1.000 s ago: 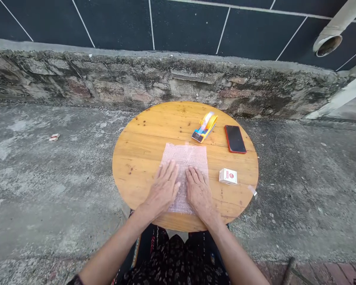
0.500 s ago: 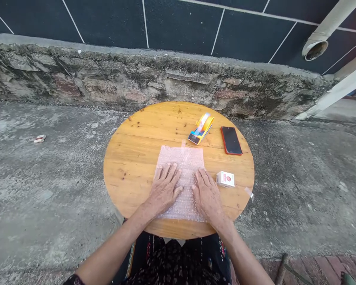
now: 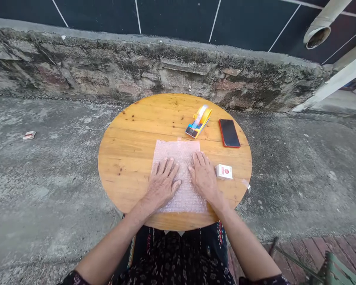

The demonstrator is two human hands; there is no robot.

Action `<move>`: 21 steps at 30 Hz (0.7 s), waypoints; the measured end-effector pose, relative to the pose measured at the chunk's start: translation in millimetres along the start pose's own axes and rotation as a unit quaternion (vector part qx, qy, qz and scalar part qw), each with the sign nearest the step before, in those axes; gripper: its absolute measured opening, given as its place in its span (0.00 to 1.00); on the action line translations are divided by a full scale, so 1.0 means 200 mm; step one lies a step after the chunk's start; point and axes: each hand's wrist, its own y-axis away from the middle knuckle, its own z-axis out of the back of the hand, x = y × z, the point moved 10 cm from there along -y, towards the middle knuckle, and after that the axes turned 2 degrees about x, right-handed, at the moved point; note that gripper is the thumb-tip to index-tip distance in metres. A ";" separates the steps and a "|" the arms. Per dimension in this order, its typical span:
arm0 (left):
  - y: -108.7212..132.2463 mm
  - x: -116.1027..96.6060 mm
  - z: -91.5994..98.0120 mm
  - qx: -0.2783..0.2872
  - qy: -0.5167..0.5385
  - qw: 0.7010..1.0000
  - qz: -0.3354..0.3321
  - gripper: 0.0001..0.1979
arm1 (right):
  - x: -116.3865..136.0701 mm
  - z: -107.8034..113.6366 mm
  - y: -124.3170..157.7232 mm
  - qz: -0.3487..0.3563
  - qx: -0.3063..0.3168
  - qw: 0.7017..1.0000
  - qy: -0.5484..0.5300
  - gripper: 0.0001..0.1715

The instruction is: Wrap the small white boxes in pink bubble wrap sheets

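A sheet of pinkish bubble wrap (image 3: 182, 190) lies flat on the round wooden table (image 3: 127, 146). My left hand (image 3: 163, 180) rests palm down on its left part, fingers spread. Along the right edge lies my right hand (image 3: 204, 174), also palm down, with its fingers stretched out and fairly close together. Neither hand grips anything. Just right of my right hand stands a small white box (image 3: 224, 171) with red print. Beyond the sheet's far edge sits a yellow and blue tape dispenser (image 3: 199, 121) with a roll of clear tape in it.
A phone (image 3: 229, 133) in a red case lies at the table's right side. A strip of clear tape (image 3: 247, 184) hangs at the right rim. Behind the table runs a stone wall base (image 3: 121, 71); a green metal frame (image 3: 329, 265) stands at the lower right.
My right hand has slid slightly forward along the bubble wrap's right edge. My left hand stays nearly in place. The whole view has shifted a little as my head moved.
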 end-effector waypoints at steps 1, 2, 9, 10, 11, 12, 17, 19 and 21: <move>0.00 0.00 -0.01 0.001 0.001 1.000 0.000 0.28 | 0.04 0.00 0.03 0.019 -0.001 1.000 -0.002 0.31; 0.00 0.00 -0.01 0.003 0.001 1.000 0.000 0.28 | 0.09 -0.01 0.07 0.046 0.005 0.999 -0.006 0.30; 0.01 0.01 0.04 0.020 0.017 1.000 -0.009 0.28 | 0.02 -0.01 0.28 0.006 0.025 1.000 -0.013 0.28; 0.03 0.02 0.07 0.014 0.019 1.000 -0.006 0.28 | 0.01 0.00 0.30 0.002 0.028 1.000 -0.012 0.27; 0.05 0.04 0.11 0.004 0.021 1.000 -0.001 0.27 | 0.01 0.02 0.32 0.003 0.030 0.999 -0.012 0.26; 0.07 0.06 0.14 -0.009 0.022 1.000 0.004 0.26 | 0.02 0.03 0.33 0.006 0.030 0.999 -0.013 0.26; 0.12 0.08 0.17 -0.014 0.033 0.999 -0.010 0.22 | 0.16 0.10 0.24 0.051 0.031 0.997 -0.043 0.26; 0.09 0.03 0.13 0.010 0.034 0.999 -0.033 0.22 | 0.21 0.13 0.14 0.083 0.023 0.993 -0.077 0.29; 0.05 -0.03 0.08 0.040 0.038 0.996 -0.069 0.23 | 0.25 0.15 0.02 0.138 0.015 0.982 -0.127 0.31</move>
